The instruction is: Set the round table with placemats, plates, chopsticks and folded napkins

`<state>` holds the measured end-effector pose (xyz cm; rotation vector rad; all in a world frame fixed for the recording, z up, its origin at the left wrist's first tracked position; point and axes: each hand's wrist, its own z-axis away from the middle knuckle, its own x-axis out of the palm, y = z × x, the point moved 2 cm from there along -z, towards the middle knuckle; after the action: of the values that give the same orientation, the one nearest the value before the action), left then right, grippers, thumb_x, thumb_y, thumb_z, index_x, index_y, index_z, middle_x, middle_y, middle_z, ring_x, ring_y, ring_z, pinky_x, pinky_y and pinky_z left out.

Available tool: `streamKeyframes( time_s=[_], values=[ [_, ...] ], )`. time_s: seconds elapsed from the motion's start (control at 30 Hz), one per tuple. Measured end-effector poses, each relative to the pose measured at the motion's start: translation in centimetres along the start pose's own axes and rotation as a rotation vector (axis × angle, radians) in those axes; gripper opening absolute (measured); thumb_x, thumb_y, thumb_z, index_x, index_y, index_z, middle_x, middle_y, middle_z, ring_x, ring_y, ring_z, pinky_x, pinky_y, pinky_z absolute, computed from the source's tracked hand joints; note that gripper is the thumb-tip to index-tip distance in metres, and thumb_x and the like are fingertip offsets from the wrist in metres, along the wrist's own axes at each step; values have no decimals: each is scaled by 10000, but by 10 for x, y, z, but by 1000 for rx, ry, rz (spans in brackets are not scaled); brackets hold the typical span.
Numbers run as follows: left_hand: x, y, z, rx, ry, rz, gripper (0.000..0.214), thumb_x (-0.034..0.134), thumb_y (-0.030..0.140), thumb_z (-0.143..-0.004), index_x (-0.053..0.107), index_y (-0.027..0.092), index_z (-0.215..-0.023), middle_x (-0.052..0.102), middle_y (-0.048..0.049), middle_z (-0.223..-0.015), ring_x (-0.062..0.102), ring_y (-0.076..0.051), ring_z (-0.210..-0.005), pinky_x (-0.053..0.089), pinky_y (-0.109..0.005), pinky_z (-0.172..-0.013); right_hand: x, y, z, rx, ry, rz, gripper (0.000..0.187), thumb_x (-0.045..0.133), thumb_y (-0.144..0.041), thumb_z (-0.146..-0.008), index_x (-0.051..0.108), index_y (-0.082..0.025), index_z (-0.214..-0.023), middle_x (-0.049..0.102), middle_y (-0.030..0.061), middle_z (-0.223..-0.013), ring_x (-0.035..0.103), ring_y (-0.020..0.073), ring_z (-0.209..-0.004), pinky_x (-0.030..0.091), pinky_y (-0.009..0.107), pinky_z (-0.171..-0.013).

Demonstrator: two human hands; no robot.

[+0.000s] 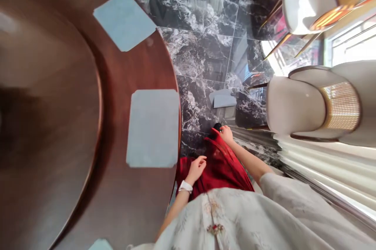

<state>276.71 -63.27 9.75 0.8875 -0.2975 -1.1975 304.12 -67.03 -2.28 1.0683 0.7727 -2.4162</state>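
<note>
My left hand [196,169] rests lightly on a red satin-like skirt [219,168], fingers loosely curled and nothing held in them. A white wristwatch [185,186] circles that wrist. My right hand [225,134] pinches a raised fold of the skirt at its far edge. Just beyond those fingers is a small black object [217,126], mostly hidden, and I cannot tell what it is. A pale embroidered robe [235,218] with a small red-and-gold clasp covers my body and arms.
A round dark wood table [117,207] with pale blue placemats [153,128] and a central turntable fills the left. Below lies a black marble floor [199,54]. Cream chairs [295,105] stand at the right, beside white curtains [323,168] and a bright window [354,42].
</note>
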Motion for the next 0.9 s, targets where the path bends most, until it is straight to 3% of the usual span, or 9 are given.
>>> streamKeyframes(
  time_s=[0.13, 0.23, 0.33, 0.43, 0.53, 0.6, 0.67, 0.77, 0.9],
  values=[
    [53, -12, -110, 0, -82, -296, 393, 528, 132, -817, 688, 167, -1174, 690, -120, -1146, 642, -254, -1129, 505, -448, -1038, 38, 57, -141, 88, -209, 183, 322, 453, -178, -921, 682, -161, -1147, 619, 157, -1227, 577, 252, -1123, 448, 326, -909],
    [54, -27, -191, 36, 115, -528, 564, 547, 113, -806, 613, 206, -1358, 478, -126, -1513, 369, -335, -1462, 300, -568, -1215, 97, 87, -270, 17, -292, 232, 335, 492, -159, -903, 654, -158, -1197, 601, 176, -1275, 565, 277, -1157, 450, 375, -935],
    [40, -39, -271, 29, 223, -621, 677, 575, 184, -843, 476, 313, -1500, 328, -36, -1632, 250, -354, -1521, 231, -601, -1239, 164, 108, -389, -107, -324, 232, 377, 508, -113, -889, 638, -188, -1235, 576, 152, -1346, 535, 260, -1200, 414, 394, -1005],
    [29, -50, -328, -13, 313, -644, 804, 649, 286, -812, 361, 412, -1553, 250, 34, -1660, 285, -368, -1501, 311, -582, -1205, 217, 125, -468, -191, -335, 226, 396, 464, -92, -912, 646, -235, -1234, 554, 105, -1403, 542, 238, -1166, 413, 408, -1002],
    [25, -53, -361, -4, 339, -655, 842, 688, 332, -773, 362, 460, -1538, 237, 68, -1659, 332, -368, -1478, 338, -562, -1194, 229, 134, -504, -196, -320, 220, 387, 442, -55, -898, 693, -211, -1148, 599, 125, -1324, 548, 267, -1128, 435, 442, -950],
    [24, -49, -374, -14, 322, -643, 773, 656, 328, -801, 402, 433, -1524, 261, 52, -1654, 350, -356, -1473, 337, -549, -1199, 206, 134, -511, -189, -298, 209, 342, 461, -47, -881, 729, -178, -1050, 644, 158, -1202, 543, 296, -1124, 429, 456, -946],
    [22, -42, -378, -41, 288, -612, 695, 604, 309, -836, 446, 378, -1509, 301, 11, -1642, 369, -344, -1467, 343, -545, -1198, 156, 133, -506, -182, -250, 192, 314, 458, -70, -901, 744, -164, -990, 654, 175, -1149, 536, 304, -1137, 414, 445, -966],
    [12, -23, -357, -71, 153, -542, 625, 578, 263, -825, 534, 292, -1448, 384, -58, -1603, 409, -320, -1454, 351, -518, -1203, 33, 146, -459, -128, -115, 173, 346, 394, -115, -958, 734, -151, -1013, 640, 183, -1186, 534, 286, -1149, 398, 395, -978],
    [-27, 25, -291, -202, -120, -543, 582, 596, 203, -737, 643, 248, -1316, 562, -94, -1462, 517, -274, -1385, 400, -403, -1185, -158, 202, -314, 155, 202, 24, 311, 403, -240, -995, 703, -171, -956, 683, 134, -1058, 601, 234, -996, 414, 301, -890]
  ],
)
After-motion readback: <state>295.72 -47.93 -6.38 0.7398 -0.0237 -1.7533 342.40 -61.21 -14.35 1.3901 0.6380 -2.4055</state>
